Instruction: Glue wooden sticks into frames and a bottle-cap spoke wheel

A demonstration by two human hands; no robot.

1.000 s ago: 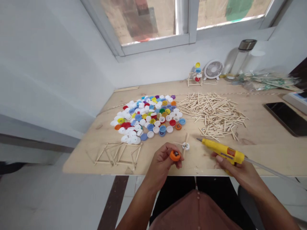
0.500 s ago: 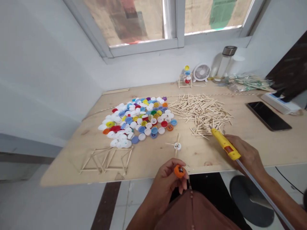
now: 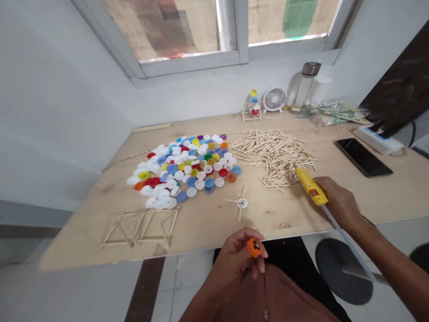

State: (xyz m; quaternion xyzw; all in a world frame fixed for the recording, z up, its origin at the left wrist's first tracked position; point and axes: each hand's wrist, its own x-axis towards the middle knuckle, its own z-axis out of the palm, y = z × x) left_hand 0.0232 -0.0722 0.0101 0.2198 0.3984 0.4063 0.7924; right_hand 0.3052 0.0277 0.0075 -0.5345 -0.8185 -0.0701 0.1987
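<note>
Between the fingers of my left hand (image 3: 239, 257) is an orange bottle cap (image 3: 254, 247), held just off the table's front edge. My right hand (image 3: 338, 203) grips a yellow glue gun (image 3: 311, 187) with a long glue stick trailing from its back; the nozzle points at the near edge of a heap of short wooden sticks (image 3: 276, 154). Beyond my left hand, a white cap with sticks fixed on it (image 3: 242, 204) lies on the table. A wide pile of coloured bottle caps (image 3: 191, 167) spreads to the left. Two stick frames (image 3: 140, 228) rest near the front left.
Along the back of the wooden table (image 3: 261, 219) stand a small cap-and-stick wheel model (image 3: 253, 107), a white fan (image 3: 275, 99) and a glass bottle (image 3: 303, 89). Bagged sticks (image 3: 337, 112), a power strip (image 3: 378, 139) and a phone (image 3: 363, 156) lie at the right.
My right hand with the glue gun has shifted slightly up and left in view. The orange cap remains in my left hand, a little lower. The whole view has turned slightly.
</note>
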